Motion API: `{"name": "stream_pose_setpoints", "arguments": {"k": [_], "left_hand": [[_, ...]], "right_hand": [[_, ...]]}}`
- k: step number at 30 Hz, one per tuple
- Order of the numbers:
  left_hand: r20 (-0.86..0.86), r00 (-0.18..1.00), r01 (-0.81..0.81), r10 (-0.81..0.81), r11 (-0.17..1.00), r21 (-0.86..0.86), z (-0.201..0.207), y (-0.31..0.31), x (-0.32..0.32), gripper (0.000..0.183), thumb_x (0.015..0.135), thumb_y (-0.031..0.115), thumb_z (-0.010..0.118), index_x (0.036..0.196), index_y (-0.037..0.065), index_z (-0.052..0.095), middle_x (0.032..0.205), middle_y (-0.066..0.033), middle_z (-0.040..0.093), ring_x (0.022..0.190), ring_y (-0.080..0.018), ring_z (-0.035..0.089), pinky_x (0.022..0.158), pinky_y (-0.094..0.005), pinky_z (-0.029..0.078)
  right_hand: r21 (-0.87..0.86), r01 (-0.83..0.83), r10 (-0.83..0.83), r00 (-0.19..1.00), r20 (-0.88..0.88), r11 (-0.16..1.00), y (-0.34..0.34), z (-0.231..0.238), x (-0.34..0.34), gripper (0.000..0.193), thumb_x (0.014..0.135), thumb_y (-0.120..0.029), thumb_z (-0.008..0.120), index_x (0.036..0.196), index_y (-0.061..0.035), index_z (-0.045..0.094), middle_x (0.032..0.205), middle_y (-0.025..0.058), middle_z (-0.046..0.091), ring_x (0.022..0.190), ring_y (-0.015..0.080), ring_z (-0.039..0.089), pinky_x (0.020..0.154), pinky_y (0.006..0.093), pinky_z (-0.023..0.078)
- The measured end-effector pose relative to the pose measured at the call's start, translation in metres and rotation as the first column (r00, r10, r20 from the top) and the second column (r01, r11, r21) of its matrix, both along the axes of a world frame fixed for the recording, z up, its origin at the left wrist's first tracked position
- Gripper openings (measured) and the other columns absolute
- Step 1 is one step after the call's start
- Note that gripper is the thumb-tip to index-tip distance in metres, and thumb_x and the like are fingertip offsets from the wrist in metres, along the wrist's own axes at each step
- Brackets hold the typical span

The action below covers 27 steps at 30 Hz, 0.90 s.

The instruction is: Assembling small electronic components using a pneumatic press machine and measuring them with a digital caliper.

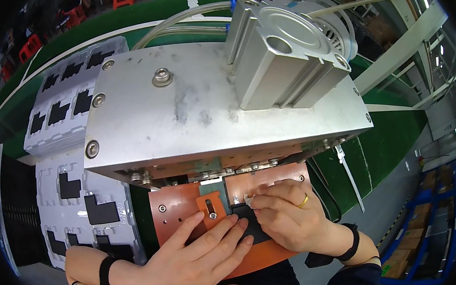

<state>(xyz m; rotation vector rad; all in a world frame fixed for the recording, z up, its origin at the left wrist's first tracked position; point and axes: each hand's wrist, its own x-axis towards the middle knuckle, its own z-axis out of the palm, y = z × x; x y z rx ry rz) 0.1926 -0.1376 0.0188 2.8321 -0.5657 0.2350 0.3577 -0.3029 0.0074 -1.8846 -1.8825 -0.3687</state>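
Observation:
A flat black part (255,232) lies on the orange fixture plate (174,201) under the press. My left hand (189,257) is spread flat, its fingertips pressing on the part's left side. Fingers pinched, my right hand (294,217) works at the part's upper edge, by a small pale tab. What sits between those fingertips is too small and too covered to name. Left of the part, a slotted orange block (210,209) is bolted down, close to my left index finger.
Directly above my hands overhangs a metal press block (198,108) with an air cylinder (293,67) on top. Leftward stand a white tray (49,174) holding black L-shaped parts and a tray stack (54,139). A blue rack (419,232) with boxes is at right.

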Motion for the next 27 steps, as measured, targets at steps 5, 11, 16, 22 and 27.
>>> {"name": "stream_pose_setpoints", "arguments": {"k": [5,11,16,22,27], "left_hand": [[0.012,1.000,0.001,-0.001,1.000,0.013,0.0015,0.0000,-0.0003,0.067,0.083,0.065,0.056,0.118,0.008,0.062,0.124,-0.0125,0.059,0.118,-0.0263,0.052,0.103,-0.0513,0.031],[0.017,1.000,0.020,-0.019,0.999,-0.026,-0.0028,0.0016,-0.0004,0.067,0.082,0.064,0.058,0.118,0.007,0.062,0.125,-0.0133,0.058,0.118,-0.0275,0.052,0.101,-0.0512,0.033],[0.029,0.999,0.027,-0.026,0.999,-0.027,-0.0041,0.0022,0.0003,0.066,0.083,0.064,0.057,0.118,0.007,0.062,0.125,-0.0127,0.058,0.119,-0.0275,0.052,0.101,-0.0509,0.033],[0.000,1.000,0.011,-0.011,1.000,0.020,0.0019,0.0010,-0.0008,0.065,0.083,0.064,0.057,0.118,0.008,0.062,0.127,-0.0123,0.058,0.120,-0.0268,0.051,0.101,-0.0505,0.033],[0.008,1.000,0.018,-0.018,1.000,-0.002,-0.0024,0.0024,-0.0010,0.065,0.083,0.063,0.057,0.118,0.009,0.062,0.127,-0.0124,0.058,0.120,-0.0265,0.051,0.102,-0.0502,0.032]], "right_hand": [[-0.085,0.035,-0.021,0.987,0.158,0.996,0.0034,0.0052,-0.0029,0.017,0.078,-0.019,0.059,0.091,-0.0086,0.061,0.105,0.0049,0.064,0.104,0.0207,0.058,0.090,0.0346,0.046],[0.022,0.141,-0.143,0.985,0.095,0.990,-0.0015,-0.0026,-0.0001,0.025,0.074,-0.012,0.063,0.099,-0.0110,0.064,0.114,0.0036,0.058,0.099,0.0204,0.051,0.080,0.0337,0.042],[-0.034,0.126,-0.123,0.989,0.082,0.991,-0.0017,0.0023,-0.0012,0.026,0.072,-0.012,0.066,0.099,-0.0104,0.065,0.112,0.0034,0.057,0.097,0.0203,0.051,0.081,0.0342,0.042],[-0.038,0.219,-0.218,0.975,0.038,0.975,0.0066,0.0021,-0.0029,0.034,0.068,-0.009,0.069,0.102,-0.0124,0.068,0.111,0.0038,0.055,0.094,0.0222,0.051,0.079,0.0339,0.042],[-0.049,0.096,-0.094,0.995,0.033,0.994,0.0000,-0.0004,-0.0010,0.038,0.068,-0.009,0.071,0.105,-0.0175,0.071,0.111,0.0055,0.054,0.095,0.0235,0.050,0.078,0.0332,0.043]]}}
